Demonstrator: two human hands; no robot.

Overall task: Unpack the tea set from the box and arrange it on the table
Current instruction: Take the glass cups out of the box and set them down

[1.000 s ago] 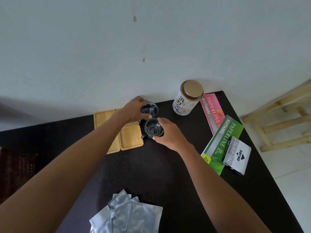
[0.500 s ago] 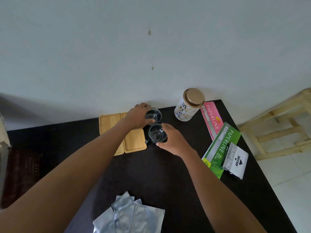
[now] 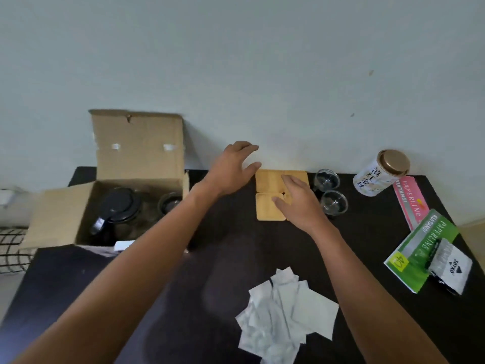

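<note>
Hovering spread and empty, my left hand and right hand flank the wooden coasters. Two glass cups stand just beside them near the table back edge; bare tabletop separates coasters from box.

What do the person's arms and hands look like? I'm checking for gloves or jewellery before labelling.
Both forearms are bare, with no sleeves in view. The left hand and right hand wear no gloves; no rings, watch or bracelets show. Fingers are uncovered, nails short.
</note>
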